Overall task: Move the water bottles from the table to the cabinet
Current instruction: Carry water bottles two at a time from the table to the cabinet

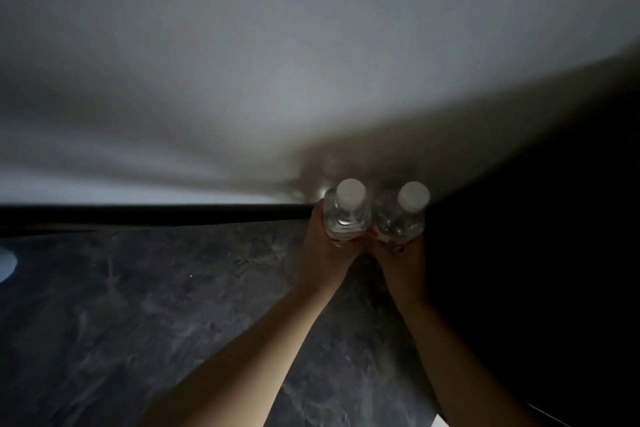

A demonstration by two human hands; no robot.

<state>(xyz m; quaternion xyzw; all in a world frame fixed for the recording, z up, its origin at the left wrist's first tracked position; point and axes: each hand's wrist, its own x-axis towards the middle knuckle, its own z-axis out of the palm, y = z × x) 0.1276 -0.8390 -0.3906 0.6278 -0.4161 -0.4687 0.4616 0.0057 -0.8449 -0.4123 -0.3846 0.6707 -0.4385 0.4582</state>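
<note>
Two clear water bottles with white caps stand upright side by side, seen from above. My left hand (pixel 325 250) is wrapped around the left bottle (pixel 346 211). My right hand (pixel 401 263) grips the right bottle (pixel 401 215). Both bottles touch or nearly touch each other, held out in front of me close to a pale wall. Their lower parts are hidden by my fingers. Whether they rest on a surface cannot be told.
A pale grey wall (pixel 277 62) fills the upper view, with a dark skirting strip (pixel 138 215) along its foot. Dark marbled floor (pixel 138 322) lies below. A large black mass (pixel 536 218) stands at the right, beside the bottles.
</note>
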